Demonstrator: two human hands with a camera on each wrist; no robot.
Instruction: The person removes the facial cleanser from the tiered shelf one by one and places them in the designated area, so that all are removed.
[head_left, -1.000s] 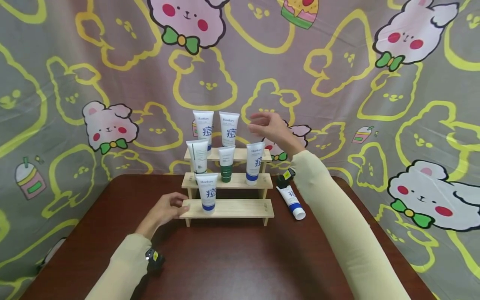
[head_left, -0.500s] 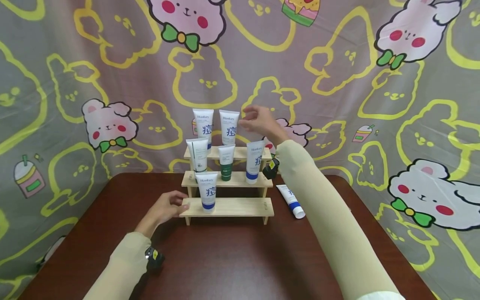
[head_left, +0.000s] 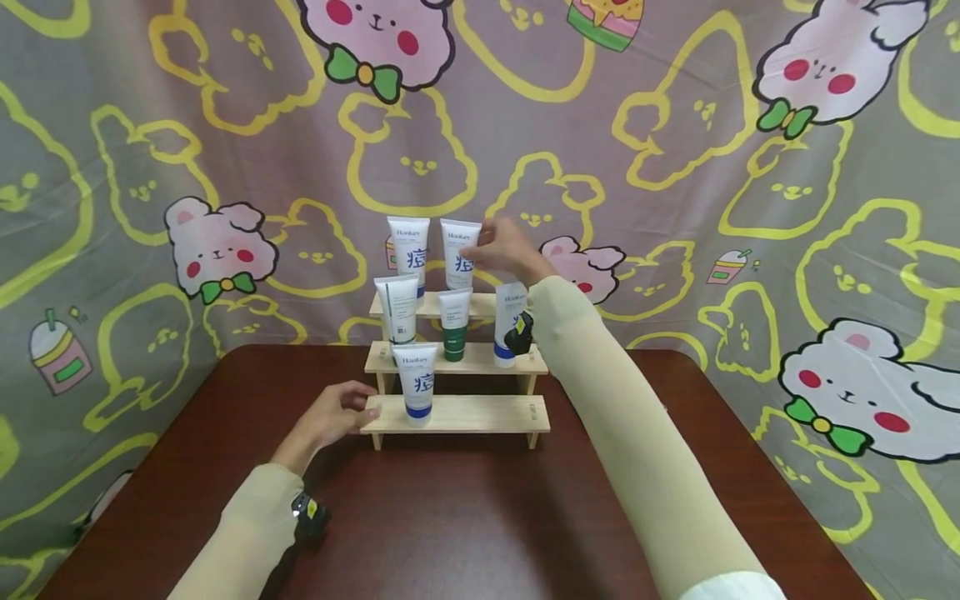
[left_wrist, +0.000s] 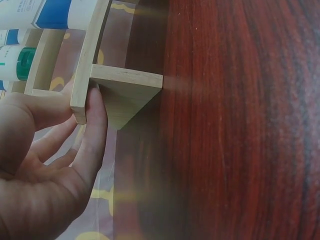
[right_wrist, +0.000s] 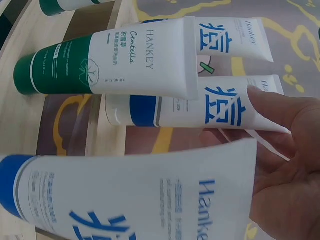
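On a three-tier wooden stand (head_left: 480, 411), blue-and-white squeeze tubes stand upright on their caps. My left hand (head_left: 333, 415) grips the left end of the lowest shelf; the left wrist view shows the board's end (left_wrist: 80, 100) between thumb and fingers. At the top tier, my right hand (head_left: 508, 247) pinches the upper part of the right-hand white tube (head_left: 456, 242). Its thumb lies on the front of that tube (right_wrist: 190, 112) in the right wrist view, fingers behind. A second top-tier tube (head_left: 408, 242) stands to its left.
The middle tier holds a white tube (head_left: 401, 312), a green-and-white Centella tube (head_left: 453, 329) and a blue-capped tube (head_left: 508, 304), partly behind the right wrist camera. One blue-capped tube (head_left: 417, 379) stands on the lowest shelf. A patterned curtain (head_left: 255, 167) hangs behind the dark table (head_left: 420, 517).
My right hand has moved left from beside the stand and taken hold of the top right tube. The right forearm now covers the tube lying on the table. My left hand stays put.
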